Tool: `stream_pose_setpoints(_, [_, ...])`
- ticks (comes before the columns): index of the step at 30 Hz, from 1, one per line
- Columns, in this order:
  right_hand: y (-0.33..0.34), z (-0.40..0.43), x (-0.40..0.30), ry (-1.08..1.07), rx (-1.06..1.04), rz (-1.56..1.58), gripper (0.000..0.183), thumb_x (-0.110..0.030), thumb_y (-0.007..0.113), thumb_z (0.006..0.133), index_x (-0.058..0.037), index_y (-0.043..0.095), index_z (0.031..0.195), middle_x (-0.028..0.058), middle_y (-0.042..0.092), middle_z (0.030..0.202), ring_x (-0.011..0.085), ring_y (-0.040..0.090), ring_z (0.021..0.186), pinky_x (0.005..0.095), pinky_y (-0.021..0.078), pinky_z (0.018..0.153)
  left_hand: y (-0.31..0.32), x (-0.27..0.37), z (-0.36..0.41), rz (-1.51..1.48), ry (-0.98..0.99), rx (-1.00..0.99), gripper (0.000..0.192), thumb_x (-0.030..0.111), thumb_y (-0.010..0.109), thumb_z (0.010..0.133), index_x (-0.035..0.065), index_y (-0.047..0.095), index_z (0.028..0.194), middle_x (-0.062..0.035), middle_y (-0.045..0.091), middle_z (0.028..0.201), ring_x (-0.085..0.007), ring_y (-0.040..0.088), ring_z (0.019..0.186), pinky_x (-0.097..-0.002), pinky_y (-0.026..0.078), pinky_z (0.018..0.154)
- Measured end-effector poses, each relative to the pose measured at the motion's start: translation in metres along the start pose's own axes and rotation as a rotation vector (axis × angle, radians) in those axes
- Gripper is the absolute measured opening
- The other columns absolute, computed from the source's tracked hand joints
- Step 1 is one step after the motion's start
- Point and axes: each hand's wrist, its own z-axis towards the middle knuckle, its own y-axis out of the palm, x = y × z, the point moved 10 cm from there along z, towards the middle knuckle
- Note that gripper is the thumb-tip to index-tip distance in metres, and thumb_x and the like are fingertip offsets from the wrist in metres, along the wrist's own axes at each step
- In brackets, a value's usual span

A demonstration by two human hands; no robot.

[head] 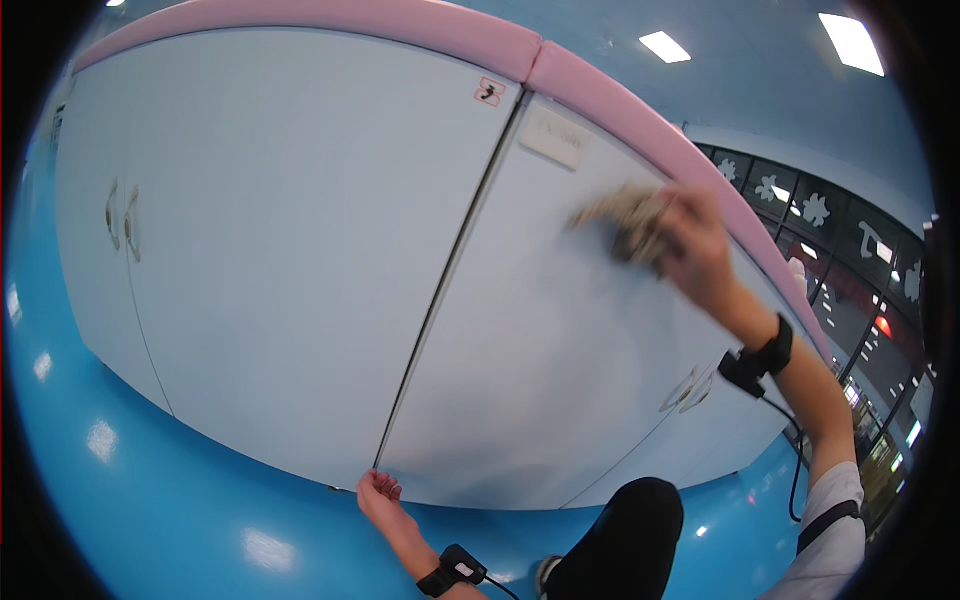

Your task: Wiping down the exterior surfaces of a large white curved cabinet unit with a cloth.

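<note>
My right hand (694, 236) grips a crumpled beige cloth (630, 217) against the upper part of a white cabinet door (525, 322). Motion blurs both the hand and the cloth. Just up and left of the cloth, a small pale label plate (556, 136) bears faint writing. My left hand (382, 495) is low down, by the bottom end of the dark gap (450, 270) between two cabinet sections. Its fingers are loosely curled and nothing shows in them; whether they touch the cabinet edge I cannot tell.
Pink padded trim (420, 30) runs along the cabinet top. Curved handles (124, 221) stick out at left, and more handles (686, 390) at lower right. My bent knee (630, 532) is close to the cabinet, above a glossy blue floor (225, 517). A cable (796, 472) hangs along my right arm.
</note>
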Motion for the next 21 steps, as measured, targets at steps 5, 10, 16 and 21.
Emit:
stream_pose_setpoints(5, [-0.024, 0.029, 0.041, 0.119, 0.236, -0.178, 0.030, -0.003, 0.066, 0.066, -0.0021, 0.062, 0.096, 0.0120, 0.056, 0.109, 0.0320, 0.052, 0.096, 0.0399, 0.0447, 0.082, 0.015, 0.004, 0.002, -0.048, 0.028, -0.022, 0.025, 0.028, 0.051, 0.090, 0.0054, 0.057, 0.098, -0.0009, 0.056, 0.079, -0.0121, 0.052, 0.069, -0.0267, 0.041, 0.065])
stream_pose_setpoints(10, [0.053, -0.031, -0.056, 0.064, 0.225, -0.246, 0.019, -0.012, 0.066, 0.060, -0.0120, 0.062, 0.079, 0.0061, 0.060, 0.101, 0.0275, 0.053, 0.088, 0.0380, 0.0437, 0.073, -0.007, -0.001, 0.009, 0.020, 0.001, 0.015, 0.024, 0.028, 0.052, 0.090, 0.0058, 0.057, 0.097, -0.0012, 0.056, 0.078, -0.0117, 0.053, 0.070, -0.0269, 0.041, 0.065])
stream_pose_setpoints(16, [0.113, -0.160, -0.167, -0.206, 0.038, 0.053, 0.012, -0.024, 0.067, 0.075, -0.0188, 0.056, 0.072, -0.0022, 0.059, 0.102, 0.0172, 0.053, 0.088, 0.0300, 0.0425, 0.070, -0.004, -0.003, 0.001, -0.006, 0.033, -0.037, 0.024, 0.027, 0.052, 0.090, 0.0050, 0.057, 0.097, -0.0008, 0.056, 0.080, -0.0118, 0.053, 0.073, -0.0269, 0.041, 0.066])
stream_pose_setpoints(21, [0.116, -0.189, -0.169, -0.398, -0.162, 0.215, 0.009, -0.025, 0.067, 0.080, -0.0196, 0.062, 0.075, -0.0011, 0.059, 0.107, 0.0172, 0.054, 0.091, 0.0306, 0.0447, 0.073, -0.001, 0.009, 0.005, 0.004, 0.030, -0.025, 0.025, 0.029, 0.053, 0.090, 0.0055, 0.056, 0.098, -0.0003, 0.055, 0.081, -0.0116, 0.051, 0.073, -0.0271, 0.041, 0.066])
